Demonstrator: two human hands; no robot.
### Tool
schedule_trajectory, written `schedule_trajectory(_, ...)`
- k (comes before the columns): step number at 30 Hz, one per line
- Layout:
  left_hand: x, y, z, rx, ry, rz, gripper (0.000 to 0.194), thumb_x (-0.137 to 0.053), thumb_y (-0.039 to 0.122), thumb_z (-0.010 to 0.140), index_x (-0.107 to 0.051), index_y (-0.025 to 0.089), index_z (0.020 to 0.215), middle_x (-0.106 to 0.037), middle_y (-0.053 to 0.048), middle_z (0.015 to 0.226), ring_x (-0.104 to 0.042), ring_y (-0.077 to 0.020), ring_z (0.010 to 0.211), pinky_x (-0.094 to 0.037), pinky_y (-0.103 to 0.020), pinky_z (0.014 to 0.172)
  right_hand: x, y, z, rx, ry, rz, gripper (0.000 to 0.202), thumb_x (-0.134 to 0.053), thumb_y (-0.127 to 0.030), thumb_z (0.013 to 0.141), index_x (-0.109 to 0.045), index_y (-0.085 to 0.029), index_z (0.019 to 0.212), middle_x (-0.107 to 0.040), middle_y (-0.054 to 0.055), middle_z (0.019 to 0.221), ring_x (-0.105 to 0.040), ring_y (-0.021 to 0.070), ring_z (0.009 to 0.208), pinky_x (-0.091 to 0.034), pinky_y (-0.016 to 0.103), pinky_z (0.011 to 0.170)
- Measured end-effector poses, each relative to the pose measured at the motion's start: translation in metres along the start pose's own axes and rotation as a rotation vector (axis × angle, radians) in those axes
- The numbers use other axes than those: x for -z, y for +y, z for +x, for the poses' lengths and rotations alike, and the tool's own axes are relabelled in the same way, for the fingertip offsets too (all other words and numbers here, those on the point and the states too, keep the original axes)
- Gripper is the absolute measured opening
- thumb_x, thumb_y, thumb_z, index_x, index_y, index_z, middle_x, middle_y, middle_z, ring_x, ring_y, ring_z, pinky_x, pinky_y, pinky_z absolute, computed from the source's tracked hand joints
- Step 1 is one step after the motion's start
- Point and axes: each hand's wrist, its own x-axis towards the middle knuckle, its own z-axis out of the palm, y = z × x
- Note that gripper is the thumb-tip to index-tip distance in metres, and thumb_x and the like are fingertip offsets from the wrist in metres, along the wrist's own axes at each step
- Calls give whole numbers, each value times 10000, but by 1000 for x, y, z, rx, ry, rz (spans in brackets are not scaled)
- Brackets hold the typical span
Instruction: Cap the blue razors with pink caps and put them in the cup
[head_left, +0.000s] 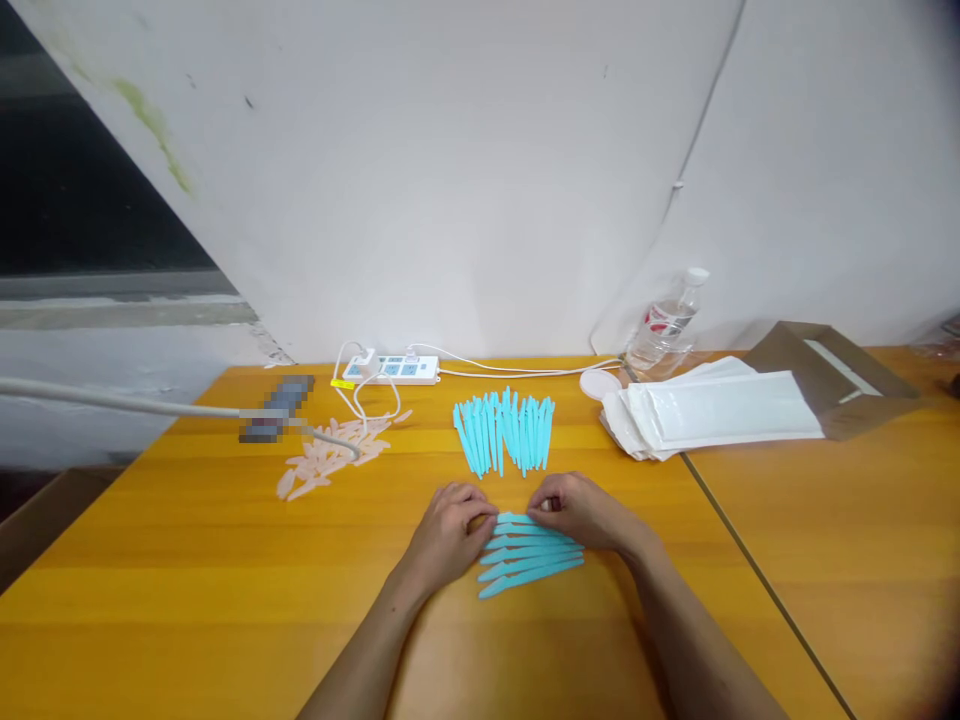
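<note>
Several slim turquoise plastic sticks [531,573], shaped like eyebrow razors, lie side by side in a row on the wooden table in front of me. My left hand [452,530] is closed in a pinch at the left end of the farthest stick [514,518]. At that same stick's right end, my right hand [577,510] is pinched too, its fingers curled. The fingertips partly cover both ends. Just beyond my hands, a bunch of similar turquoise sticks [504,430] lies fanned with their lengths pointing away from me.
Pale pink, leaf-shaped pieces [330,455] are scattered at left, under a white cable [150,400]. Behind them are a blurred dark object [277,408] and a power strip [397,370]. At right lie white packets [727,410], a round lid [600,384], a bottle [664,325] and a brown envelope [832,380].
</note>
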Motion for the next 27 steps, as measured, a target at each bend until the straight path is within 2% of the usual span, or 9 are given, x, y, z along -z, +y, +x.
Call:
schedule_trajectory(2, 3, -1, 0, 17, 11, -27, 206, -562, 300, 926, -760, 250, 949, -713, -76, 954, -634, -218, 939, -469, -344, 871, 0, -3, 8, -19, 70, -123, 281, -595, -383, 843, -721, -191, 681, -675, 17, 636, -563, 154, 612, -348, 252, 587)
schedule_trajectory(6, 26, -20, 4, 100, 131, -32, 255, -526, 351, 945, -735, 239, 1038, -708, -79, 1038, -643, -210, 978, -487, -323, 887, 2, -14, 40, -230, 372, -391, 345, -542, -460, 909, -735, -175, 901, -747, 110, 869, -660, 227, 797, -413, 293, 699)
schedule_trajectory(8, 45, -38, 6, 148, 215, 49, 272, -515, 368, 944, -729, 219, 1021, -710, -79, 1029, -647, -209, 958, -496, -317, 870, 1, -18, 57, -311, 389, -472, 357, -557, -458, 902, -721, -155, 997, -744, 165, 981, -677, 277, 907, -436, 320, 748)
schedule_trajectory(11, 73, -68, 8, 261, 317, 319, 286, -497, 349, 937, -730, 203, 1018, -714, -84, 1029, -649, -225, 943, -492, -335, 871, -1, -17, 73, -377, 347, -489, 299, -599, -379, 868, -732, -128, 962, -744, 211, 971, -691, 312, 931, -455, 338, 758)
schedule_trajectory(15, 97, -94, 19, 362, 329, 585, 324, -487, 315, 926, -714, 210, 1131, -696, -106, 1112, -617, -271, 1038, -445, -390, 957, -4, -11, 81, -412, 331, -448, 214, -576, -258, 831, -747, -130, 847, -754, 202, 918, -706, 283, 912, -461, 312, 753)
schedule_trajectory(18, 98, -101, 39, 354, 300, 620, 332, -503, 333, 921, -708, 218, 1155, -667, -124, 1165, -575, -304, 1098, -402, -431, 1003, -4, -11, 84, -415, 340, -406, 187, -590, -235, 776, -740, -123, 782, -750, 209, 884, -705, 291, 887, -457, 312, 728)
schedule_trajectory(22, 87, -99, 67, 337, 263, 614, 314, -475, 346, 936, -741, 203, 1023, -663, -151, 1112, -574, -325, 1075, -413, -459, 959, 4, -18, 79, -384, 351, -300, 159, -593, -246, 743, -708, -141, 710, -737, 163, 778, -694, 266, 815, -438, 295, 674)
schedule_trajectory(25, 80, -92, 71, 331, 238, 575, 325, -450, 336, 951, -735, 181, 944, -685, -151, 1026, -607, -300, 1018, -442, -418, 911, 12, -20, 61, -303, 327, -188, 172, -568, -290, 777, -687, -165, 771, -732, 95, 789, -671, 213, 775, -440, 270, 651)
schedule_trajectory(27, 74, -86, 64, 317, 200, 529, 291, -468, 316, 947, -710, 177, 1030, -711, -119, 967, -641, -266, 954, -467, -366, 861, 14, -16, 44, -235, 239, -45, 192, -555, -334, 811, -659, -173, 824, -721, 58, 782, -654, 172, 718, -455, 250, 627)
